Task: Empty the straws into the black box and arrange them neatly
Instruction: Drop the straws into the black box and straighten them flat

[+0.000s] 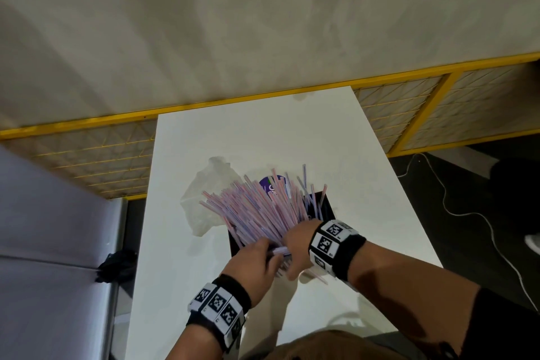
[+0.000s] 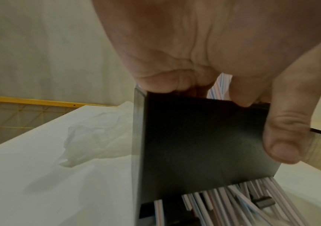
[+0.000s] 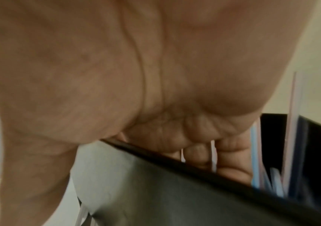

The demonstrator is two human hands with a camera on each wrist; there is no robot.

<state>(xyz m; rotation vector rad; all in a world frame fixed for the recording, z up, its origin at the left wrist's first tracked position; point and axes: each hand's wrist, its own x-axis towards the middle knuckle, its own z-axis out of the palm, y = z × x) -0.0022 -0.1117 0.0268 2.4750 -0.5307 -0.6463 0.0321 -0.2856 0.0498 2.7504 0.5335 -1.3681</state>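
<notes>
A black box point(image 1: 328, 207) stands on the white table point(image 1: 233, 140), packed with pink, white and blue striped straws point(image 1: 257, 204) that fan out leaning far and left. My left hand point(image 1: 257, 257) is at the box's near edge. In the left wrist view its fingers point(image 2: 175, 81) curl over the rim of the box point(image 2: 194, 137) and the thumb presses the outer wall. My right hand point(image 1: 301, 242) reaches in beside it. In the right wrist view its fingers point(image 3: 204, 152) curl inside the box point(image 3: 155, 191) with straws point(image 3: 291, 137) between them. More straws point(image 2: 223, 203) show below the box wall.
A crumpled clear plastic bag point(image 1: 204, 196) lies left of the box, with a purple label point(image 1: 273, 184) behind the straws. A few loose straws point(image 1: 317, 276) lie on the table by my right wrist. A yellow mesh fence point(image 1: 117, 155) runs behind the table. A white cable point(image 1: 467, 213) trails on the floor at right.
</notes>
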